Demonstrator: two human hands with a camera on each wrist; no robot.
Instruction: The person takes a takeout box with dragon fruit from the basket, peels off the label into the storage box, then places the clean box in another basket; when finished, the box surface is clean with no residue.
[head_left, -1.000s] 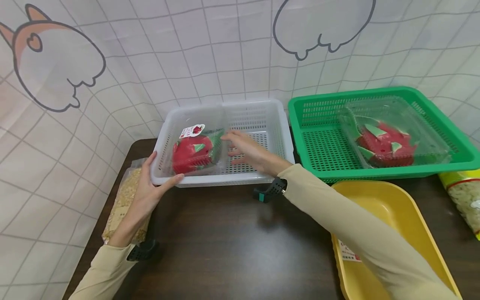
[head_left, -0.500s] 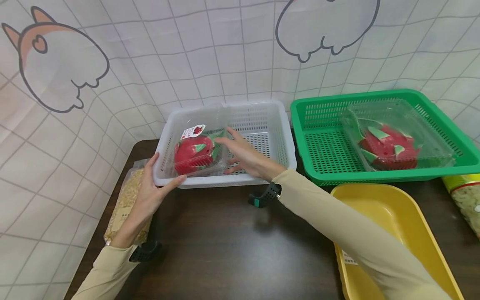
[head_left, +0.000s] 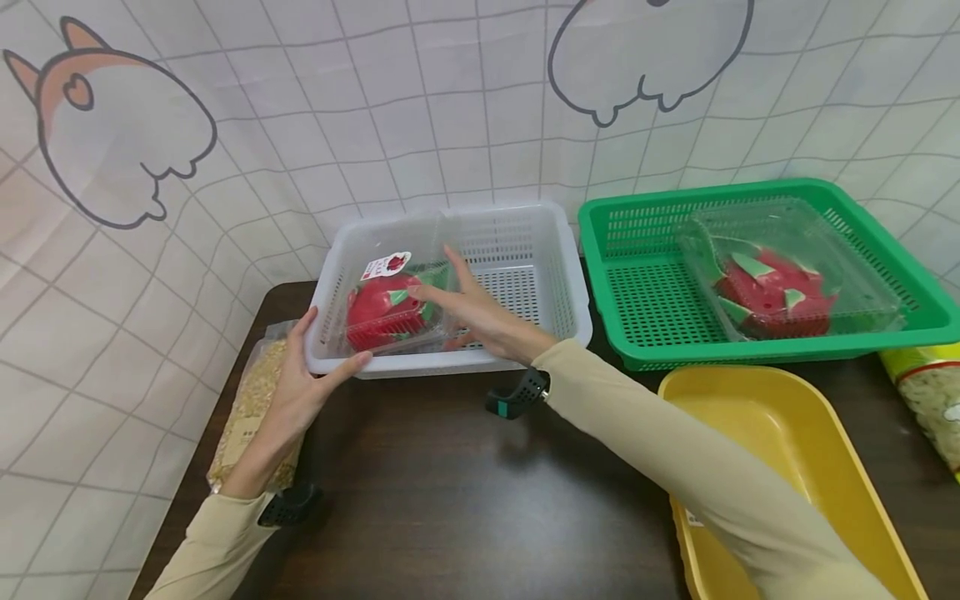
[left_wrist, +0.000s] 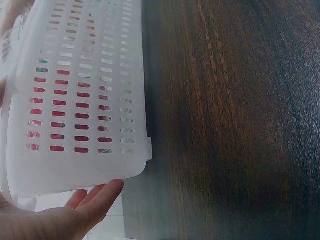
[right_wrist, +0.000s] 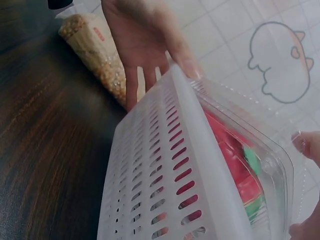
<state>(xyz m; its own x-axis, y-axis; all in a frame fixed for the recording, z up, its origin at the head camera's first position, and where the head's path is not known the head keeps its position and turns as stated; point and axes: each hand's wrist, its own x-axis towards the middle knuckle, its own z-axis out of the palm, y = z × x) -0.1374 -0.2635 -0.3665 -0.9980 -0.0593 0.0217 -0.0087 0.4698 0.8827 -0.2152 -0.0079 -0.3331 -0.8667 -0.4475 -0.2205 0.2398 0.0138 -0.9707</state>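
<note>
A clear plastic clamshell box (head_left: 360, 250) with a red and green dragon fruit (head_left: 386, 310) inside sits at the left end of a white perforated basket (head_left: 517, 225). My left hand (head_left: 300, 383) holds that basket's front left corner, thumb along the front rim and fingers against the left wall. In the left wrist view those fingers (left_wrist: 95, 202) lie along the outside of the corner. My right hand (head_left: 487, 312) is over the box's right end, fingers spread and thumb reaching over the lid. In the right wrist view, its fingertips (right_wrist: 300, 142) are right at the box's clear edge.
A green basket (head_left: 622, 204) at the right bears another boxed dragon fruit (head_left: 780, 292). In front of it is a yellow tray (head_left: 750, 417), partly under my right sleeve. A bag of pale grains (head_left: 255, 400) lies left; a yellow package (head_left: 930, 392) lies far right.
My right hand has moved left, from beside the box to over its right end, its thumb now over the lid. The left hand keeps its hold on the basket corner.
</note>
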